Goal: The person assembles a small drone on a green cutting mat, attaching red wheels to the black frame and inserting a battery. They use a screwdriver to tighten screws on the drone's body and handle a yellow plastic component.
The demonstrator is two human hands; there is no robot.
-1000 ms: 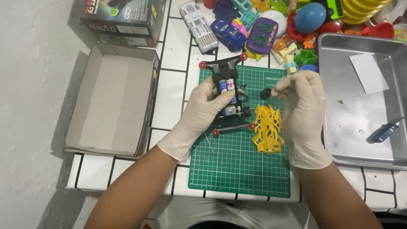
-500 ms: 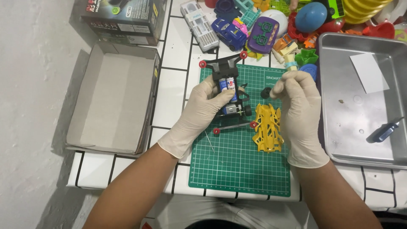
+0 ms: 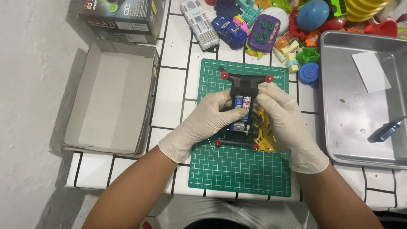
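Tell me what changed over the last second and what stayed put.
The right hand, which was raised apart to the right pinching a small dark part, has moved left and closed onto the black toy car chassis, covering much of the yellow body shell. The left hand still grips the chassis on the green cutting mat. The cardboard box, metal tray and screwdriver have not moved.

Toy pile blocks behind mat; steel tray right, cardboard box left; near mat free.
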